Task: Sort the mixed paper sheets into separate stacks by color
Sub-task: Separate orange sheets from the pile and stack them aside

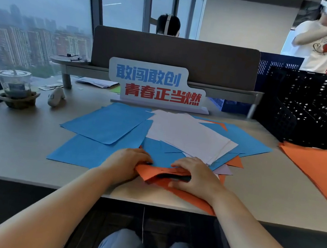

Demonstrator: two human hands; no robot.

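Observation:
A mixed heap of paper lies on the desk in front of me: several blue sheets (105,123), white sheets (188,136) on top of them, and orange corners (236,162) poking out at the right. At the near edge of the heap my left hand (124,163) and my right hand (195,176) both grip an orange sheet (151,174), which buckles upward between them. A pale lilac sheet (223,170) shows beside my right hand. A separate stack of orange sheets (321,170) lies at the far right of the desk.
A sign with blue and red characters (157,87) stands behind the heap. A plastic cup (14,82) in a holder sits at the left, a small white object (56,96) beside it. Black mesh trays (313,110) stand at the right. People are behind the divider (174,57).

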